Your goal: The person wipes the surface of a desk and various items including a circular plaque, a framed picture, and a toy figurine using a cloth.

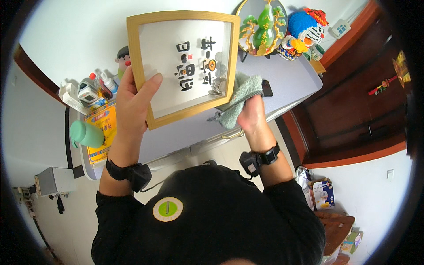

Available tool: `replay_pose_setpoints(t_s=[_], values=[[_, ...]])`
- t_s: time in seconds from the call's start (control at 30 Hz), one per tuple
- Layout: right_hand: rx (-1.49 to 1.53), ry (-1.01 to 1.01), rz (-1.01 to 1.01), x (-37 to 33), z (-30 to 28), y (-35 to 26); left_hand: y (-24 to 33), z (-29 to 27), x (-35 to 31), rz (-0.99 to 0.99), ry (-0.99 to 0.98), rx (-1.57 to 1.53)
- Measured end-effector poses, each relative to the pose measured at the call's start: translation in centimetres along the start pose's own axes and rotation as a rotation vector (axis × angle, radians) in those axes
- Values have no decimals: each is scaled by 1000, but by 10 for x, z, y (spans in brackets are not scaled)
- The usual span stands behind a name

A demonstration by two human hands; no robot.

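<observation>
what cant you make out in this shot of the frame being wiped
Head view only:
- Right hand: its fingers are buried in the grey-green cloth, so the grip is unclear.
- Wooden picture frame with glass front: its lower right corner sits under the cloth.
- Left hand: only the thumb shows in front; the other fingers are behind the frame.
- Small dark object on the grey cabinet top: mostly hidden by the cloth.

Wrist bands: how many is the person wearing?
2. One black wrist band sits on the left hand's wrist, below the wooden frame. The other black wrist band is on the right hand's wrist, below the green cloth.
</observation>
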State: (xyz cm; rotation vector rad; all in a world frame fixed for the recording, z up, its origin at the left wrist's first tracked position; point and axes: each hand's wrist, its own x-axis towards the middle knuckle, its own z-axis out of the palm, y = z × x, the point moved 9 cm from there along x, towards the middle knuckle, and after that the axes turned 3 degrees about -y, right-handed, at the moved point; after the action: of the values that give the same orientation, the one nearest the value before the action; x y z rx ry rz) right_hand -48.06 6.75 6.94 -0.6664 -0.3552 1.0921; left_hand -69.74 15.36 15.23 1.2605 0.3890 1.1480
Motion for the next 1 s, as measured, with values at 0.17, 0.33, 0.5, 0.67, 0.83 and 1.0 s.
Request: replay_pose_setpoints(t_s=[0.17, 0.33, 0.5, 0.67, 0.83, 1.0], values=[[71, 65, -118, 2, -13, 25, -20, -14, -12, 72, 35, -28], [147, 195, -164, 20, -4, 26, -24, -17, -8, 141, 101, 66], [185, 97, -115, 48, -3, 25, -22, -22, 8, 158, 130, 75], [182, 66, 49, 10, 19, 58, -35, -16, -12, 242, 124, 57], [82, -67, 370, -54, 39, 121, -36, -6, -34, 308, 134, 163], [144, -44, 329, -20, 45, 94, -28, -2, -13, 227, 99, 120]])
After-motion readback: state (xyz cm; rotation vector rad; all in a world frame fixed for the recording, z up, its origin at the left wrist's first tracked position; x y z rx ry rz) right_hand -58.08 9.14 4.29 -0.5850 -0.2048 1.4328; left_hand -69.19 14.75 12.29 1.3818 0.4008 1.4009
